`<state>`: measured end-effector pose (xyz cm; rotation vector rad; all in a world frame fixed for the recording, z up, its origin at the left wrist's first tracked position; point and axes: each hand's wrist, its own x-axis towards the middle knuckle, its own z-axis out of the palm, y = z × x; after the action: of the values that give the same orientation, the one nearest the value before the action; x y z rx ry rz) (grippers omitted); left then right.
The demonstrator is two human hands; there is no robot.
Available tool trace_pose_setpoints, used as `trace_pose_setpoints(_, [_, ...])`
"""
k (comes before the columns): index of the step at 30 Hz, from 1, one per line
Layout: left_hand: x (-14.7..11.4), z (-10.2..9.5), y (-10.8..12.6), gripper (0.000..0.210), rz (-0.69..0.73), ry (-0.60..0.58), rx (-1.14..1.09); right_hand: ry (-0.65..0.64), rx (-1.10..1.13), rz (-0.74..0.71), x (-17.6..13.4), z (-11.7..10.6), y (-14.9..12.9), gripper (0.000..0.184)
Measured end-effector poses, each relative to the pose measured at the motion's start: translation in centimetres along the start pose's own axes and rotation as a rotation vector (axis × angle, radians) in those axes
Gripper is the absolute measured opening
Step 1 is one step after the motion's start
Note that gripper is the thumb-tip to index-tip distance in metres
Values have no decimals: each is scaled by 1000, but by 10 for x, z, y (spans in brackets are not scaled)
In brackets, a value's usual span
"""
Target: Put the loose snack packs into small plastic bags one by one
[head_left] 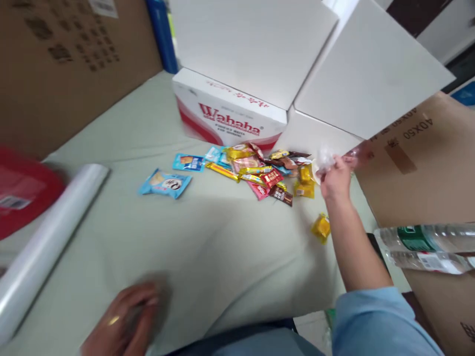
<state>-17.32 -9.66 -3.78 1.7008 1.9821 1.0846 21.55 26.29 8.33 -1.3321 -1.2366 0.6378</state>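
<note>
On the right, my right hand [337, 179] reaches out beside the snack pile, its fingers closed on a clear plastic piece [325, 157], blurred, perhaps a bag or cup. Yellow-wrapped snacks [305, 189] lie just left of that hand, and a single yellow packet [321, 227] sits below it, near the wrist. At the lower left, my left hand [124, 319] rests low over the cloth, fingers curled in, a ring on one finger. Nothing shows in it. A heap of wrapped snacks [256, 168] spreads across the middle, with a blue packet [165, 183] apart at left.
A white and red Wahaha box [233, 121] stands behind the heap, below white panels [252, 44]. Cardboard boxes flank the green cloth [215, 247]. A white roll [55, 242] and a red item [25, 193] lie left; plastic bottles [426, 242] lie right.
</note>
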Motion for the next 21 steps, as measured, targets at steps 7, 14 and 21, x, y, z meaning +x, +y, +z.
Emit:
trace_pose_setpoints(7, [105,65,68,33,-138,-149,-574,-488,473,583,-222,106,2,25])
trace_pose_setpoints(14, [127,107,46,29,-327,-122,-818,-480,384,489,-247,114,29,33])
trace_pose_setpoints(21, [130,98,43,37,-400,-229,-935,-583,280,85,-240,99,33,22])
